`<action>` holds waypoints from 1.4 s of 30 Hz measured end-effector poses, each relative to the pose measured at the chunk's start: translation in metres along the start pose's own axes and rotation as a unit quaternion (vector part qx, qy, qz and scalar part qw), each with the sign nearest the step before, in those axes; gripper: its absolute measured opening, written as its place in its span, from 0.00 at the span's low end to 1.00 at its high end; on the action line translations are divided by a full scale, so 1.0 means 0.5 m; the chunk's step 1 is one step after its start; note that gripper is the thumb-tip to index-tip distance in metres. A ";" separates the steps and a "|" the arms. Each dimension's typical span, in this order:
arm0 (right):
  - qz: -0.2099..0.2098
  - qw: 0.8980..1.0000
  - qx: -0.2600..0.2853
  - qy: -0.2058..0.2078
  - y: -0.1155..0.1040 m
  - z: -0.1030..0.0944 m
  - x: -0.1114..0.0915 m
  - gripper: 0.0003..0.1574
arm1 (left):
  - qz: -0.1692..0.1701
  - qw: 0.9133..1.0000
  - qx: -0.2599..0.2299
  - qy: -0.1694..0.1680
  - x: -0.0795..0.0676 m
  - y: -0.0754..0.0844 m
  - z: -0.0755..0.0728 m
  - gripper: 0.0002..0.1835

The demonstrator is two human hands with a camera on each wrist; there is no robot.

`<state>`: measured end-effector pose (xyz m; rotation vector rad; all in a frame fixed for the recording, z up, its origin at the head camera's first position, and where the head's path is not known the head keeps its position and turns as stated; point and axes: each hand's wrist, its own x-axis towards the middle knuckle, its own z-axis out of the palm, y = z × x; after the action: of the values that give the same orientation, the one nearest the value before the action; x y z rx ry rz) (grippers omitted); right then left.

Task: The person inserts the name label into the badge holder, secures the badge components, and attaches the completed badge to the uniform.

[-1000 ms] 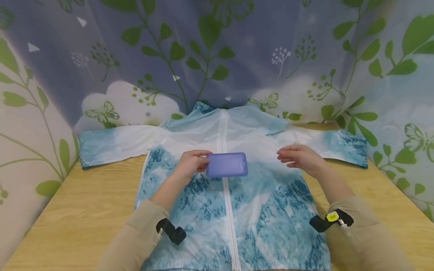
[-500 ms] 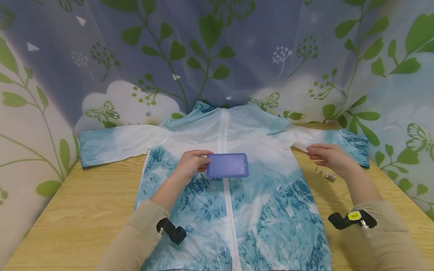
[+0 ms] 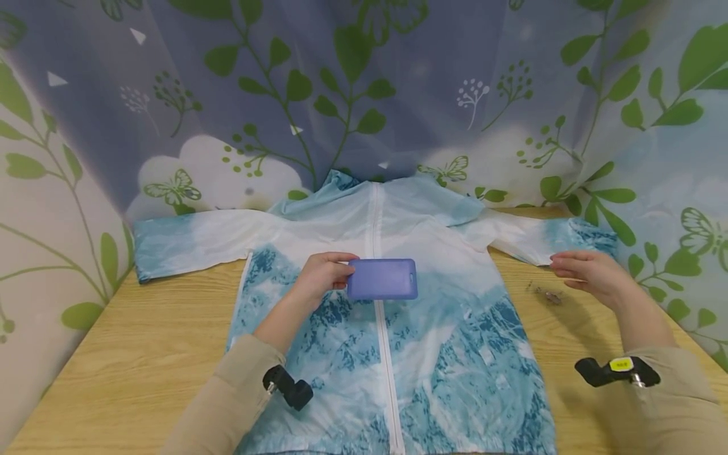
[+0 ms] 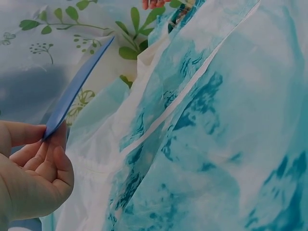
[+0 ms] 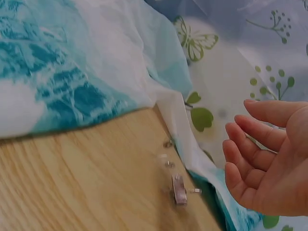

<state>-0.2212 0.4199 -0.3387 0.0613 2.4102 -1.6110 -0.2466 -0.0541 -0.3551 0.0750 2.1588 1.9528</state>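
My left hand (image 3: 324,278) pinches the left end of a flat purple card holder (image 3: 382,279) between thumb and fingers. The holder hangs above the middle of a blue and white zip jacket (image 3: 455,354), and a small slot shows at its right end. In the left wrist view the card holder (image 4: 79,89) appears thin and edge-on. Over the jacket's right sleeve my right hand (image 3: 594,275) hovers with fingers loosely bent and nothing in them. Below it a small metal clip (image 5: 178,189) lies on the table with small metal bits beside it.
The jacket is spread on a wood-grain table (image 3: 159,354), with both sleeves out to the sides. A printed curtain (image 3: 426,76) with leaves and butterflies encloses the back and sides. Each forearm wears a black strap mount (image 3: 287,387).
My right hand has moved to the right, from above the jacket to beside its right sleeve, and the metal clip has come into sight. The left hand and card holder have stayed nearly still.
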 end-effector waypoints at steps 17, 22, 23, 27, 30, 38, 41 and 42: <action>0.046 0.994 -0.096 -0.013 0.066 -0.022 0.008 0.43 | -0.002 1.000 0.003 -0.002 0.002 0.000 0.008 0.16; 0.070 0.994 -0.081 -0.027 0.074 -0.015 0.016 0.43 | -0.003 1.000 0.004 -0.001 0.001 0.001 0.008 0.16; 0.075 0.994 -0.079 -0.028 0.075 -0.014 0.016 0.44 | -0.003 1.000 0.003 -0.001 0.000 0.001 0.008 0.16; 0.084 0.993 -0.079 -0.023 0.078 -0.010 0.018 0.43 | -0.007 1.000 -0.003 0.004 0.000 0.000 0.009 0.16; 0.081 0.990 -0.113 -0.017 0.078 -0.006 0.021 0.41 | -0.009 1.000 -0.005 0.007 0.000 0.000 0.010 0.16; 0.074 0.973 -0.216 -0.023 0.072 0.010 0.030 0.36 | -0.004 1.000 0.001 0.004 0.000 -0.004 0.012 0.16; 0.068 0.971 -0.226 -0.025 0.067 0.012 0.030 0.34 | -0.001 1.000 0.001 0.008 0.002 -0.005 0.011 0.17; 0.066 0.971 -0.228 -0.024 0.065 0.013 0.031 0.34 | 0.000 1.000 0.002 0.010 0.002 -0.005 0.011 0.17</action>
<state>-0.2293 0.4252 -0.3741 0.0958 2.6098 -0.9619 -0.2460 -0.0490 -0.3583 0.0564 2.1747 1.9577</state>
